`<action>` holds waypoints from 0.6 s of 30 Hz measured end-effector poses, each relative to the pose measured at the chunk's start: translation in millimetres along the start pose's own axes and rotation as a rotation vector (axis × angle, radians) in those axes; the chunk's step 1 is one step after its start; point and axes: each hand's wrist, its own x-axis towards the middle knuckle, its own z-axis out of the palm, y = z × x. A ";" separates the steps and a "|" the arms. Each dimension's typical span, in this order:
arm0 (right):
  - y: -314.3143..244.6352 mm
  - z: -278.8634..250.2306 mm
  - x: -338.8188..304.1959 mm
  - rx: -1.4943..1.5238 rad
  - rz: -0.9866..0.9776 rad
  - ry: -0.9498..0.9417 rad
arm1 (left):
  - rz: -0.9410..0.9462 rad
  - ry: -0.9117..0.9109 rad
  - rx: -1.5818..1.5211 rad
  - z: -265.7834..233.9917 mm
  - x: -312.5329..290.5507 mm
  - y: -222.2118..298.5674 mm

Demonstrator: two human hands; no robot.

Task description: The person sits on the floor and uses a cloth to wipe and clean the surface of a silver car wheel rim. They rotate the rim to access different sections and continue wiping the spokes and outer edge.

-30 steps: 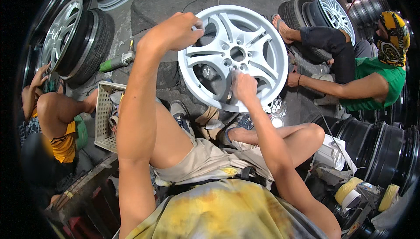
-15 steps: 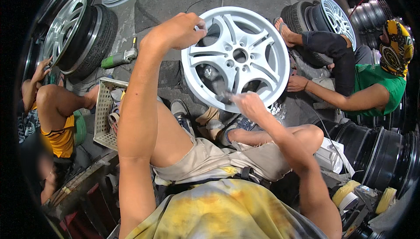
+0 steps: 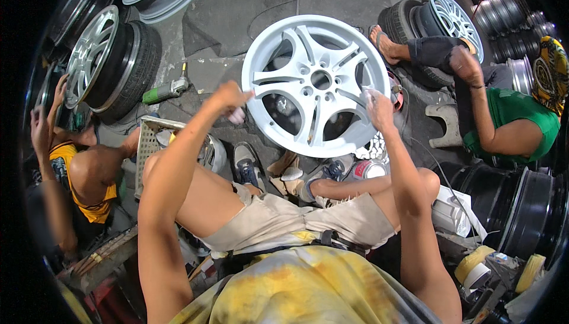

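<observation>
A pale grey-white alloy wheel rim (image 3: 278, 79) lies face up before my shins, its dark barrel showing between the spokes. My left hand (image 3: 230, 101) is at the rim's left edge, smeared by motion, so its grip is unclear. At the right edge, the fingers of my right hand (image 3: 380, 109) close over the rim. Their tips look whitish; whether a small piece lies under them is hidden.
Left stand a green angle grinder (image 3: 167, 91), a cream perforated crate (image 3: 148, 123) and a tyred wheel (image 3: 133, 66). A can (image 3: 368, 170) is by my right foot. Co-workers sit at both sides, one in a green shirt (image 3: 515, 119). Black rims (image 3: 521, 205) are stacked right.
My left hand has come down from the rim's upper left to its left edge. My right hand has gone from the near edge to the right edge. The right co-worker has raised a hand.
</observation>
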 end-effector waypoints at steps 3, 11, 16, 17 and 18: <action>-10.0 28.2 8.2 0.165 0.118 0.021 | 0.107 0.116 -0.327 55.8 17.6 -36.5; -35.1 21.4 -39.2 0.189 0.362 -0.053 | 0.124 0.398 0.029 20.3 68.7 -25.5; -71.0 37.9 -104.6 0.648 0.546 -0.219 | 0.400 0.689 -0.064 -12.0 83.4 22.8; -94.0 19.8 -99.0 0.534 0.492 -0.277 | 0.494 0.497 -0.263 -24.6 71.7 42.4; -115.9 -0.8 -91.0 0.418 0.438 -0.330 | 0.584 0.297 -0.462 -33.7 58.2 63.7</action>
